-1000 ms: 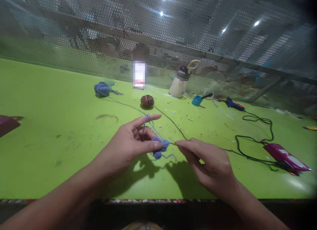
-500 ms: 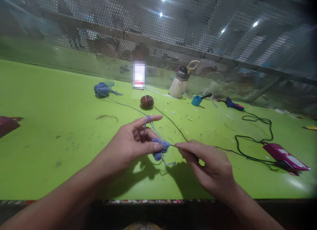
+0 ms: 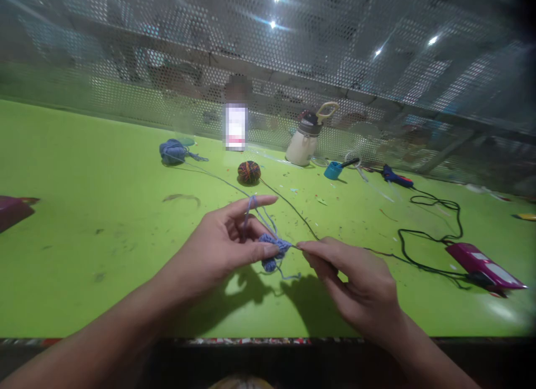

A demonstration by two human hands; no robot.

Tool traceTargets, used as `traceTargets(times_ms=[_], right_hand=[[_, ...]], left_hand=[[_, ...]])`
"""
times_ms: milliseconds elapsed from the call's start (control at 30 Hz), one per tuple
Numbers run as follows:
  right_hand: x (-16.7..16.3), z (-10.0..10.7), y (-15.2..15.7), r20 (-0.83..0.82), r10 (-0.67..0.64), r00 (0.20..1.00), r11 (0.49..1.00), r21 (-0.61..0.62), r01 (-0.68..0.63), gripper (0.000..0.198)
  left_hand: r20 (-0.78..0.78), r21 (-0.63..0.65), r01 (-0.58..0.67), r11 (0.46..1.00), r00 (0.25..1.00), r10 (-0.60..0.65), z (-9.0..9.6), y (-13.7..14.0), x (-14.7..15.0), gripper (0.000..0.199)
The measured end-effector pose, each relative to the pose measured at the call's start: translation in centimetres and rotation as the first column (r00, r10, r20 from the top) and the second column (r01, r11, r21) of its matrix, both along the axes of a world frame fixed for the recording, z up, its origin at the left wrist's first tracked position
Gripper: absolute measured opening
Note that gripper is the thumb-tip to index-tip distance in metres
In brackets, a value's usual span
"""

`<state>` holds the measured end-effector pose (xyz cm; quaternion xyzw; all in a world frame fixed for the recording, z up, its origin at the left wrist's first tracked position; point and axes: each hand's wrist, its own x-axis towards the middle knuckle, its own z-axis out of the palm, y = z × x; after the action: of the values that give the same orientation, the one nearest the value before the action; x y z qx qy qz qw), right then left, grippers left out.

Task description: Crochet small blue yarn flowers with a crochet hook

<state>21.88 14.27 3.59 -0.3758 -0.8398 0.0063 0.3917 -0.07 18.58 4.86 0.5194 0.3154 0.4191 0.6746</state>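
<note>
My left hand [image 3: 228,238] pinches a small blue crochet piece [image 3: 274,254] between thumb and fingers. Its index finger is stretched out, with blue yarn [image 3: 252,202] looped round it. That yarn runs back to a blue ball of yarn [image 3: 172,152] on the green table. My right hand [image 3: 355,277] is closed on a thin crochet hook [image 3: 296,246], mostly hidden by the fingers. The hook's tip meets the right edge of the crochet piece. A short loose yarn tail hangs below the piece.
A dark multicoloured yarn ball [image 3: 249,172] lies beyond my hands, its strand running to the right. Behind stand a lit phone [image 3: 237,126] and a bottle [image 3: 302,143]. Rightward are a blue tape roll [image 3: 333,170], a glue gun [image 3: 397,177] and a magenta box [image 3: 481,265].
The crochet piece and my left fingertips have shifted slightly right. The hook's tip now sits closer to the piece's edge, and the yarn strands below the index finger spread wider.
</note>
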Motion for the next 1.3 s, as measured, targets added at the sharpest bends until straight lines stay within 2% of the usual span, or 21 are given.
traceTargets(times_ms=[333,533,767,900,1000,1133,1200,1300], right_hand=[[0.1,0.4,0.0,0.061,0.009,0.998,0.999,0.039,-0.011,0.024],[0.0,0.6,-0.1,0.112,0.02,0.994,0.999,0.03,-0.024,0.026],[-0.3,0.6,-0.1,0.112,0.002,0.994,0.999,0.041,-0.007,0.026],[-0.7,0.2,-0.4,0.068,-0.022,0.997,1.0,0.003,0.022,0.025],[-1.4,-0.2,-0.7,-0.019,-0.058,0.998,0.997,-0.043,0.057,0.025],[-2.7,-0.3,-0.9,-0.189,-0.113,0.975,0.991,-0.093,0.097,0.021],[-3.2,-0.2,-0.8,-0.277,-0.141,0.951,0.985,-0.139,0.106,0.019],[-3.6,-0.3,-0.7,-0.389,-0.182,0.903,0.965,-0.245,0.089,0.015]], left_hand=[[-0.003,0.049,-0.059,0.997,0.998,0.059,0.1,-0.3,0.3,0.06],[-0.05,0.072,-0.06,0.996,0.997,0.064,0.1,-0.6,0.5,0.088],[-0.08,0.074,-0.057,0.996,0.995,0.063,0.2,-0.6,0.4,0.089],[-0.165,0.099,-0.099,0.99,0.98,0.115,0.6,-0.7,0.6,0.088],[-0.213,0.228,-0.167,0.959,0.953,0.217,0.2,-0.9,0.7,0.081],[-0.206,0.444,-0.211,0.871,0.922,0.328,-0.4,-1.1,1.0,0.07],[-0.186,0.41,-0.207,0.888,0.934,0.304,-0.3,-1.1,1.1,0.068],[-0.107,0.18,-0.164,0.97,0.977,0.185,0.3,-0.9,1.0,0.078]])
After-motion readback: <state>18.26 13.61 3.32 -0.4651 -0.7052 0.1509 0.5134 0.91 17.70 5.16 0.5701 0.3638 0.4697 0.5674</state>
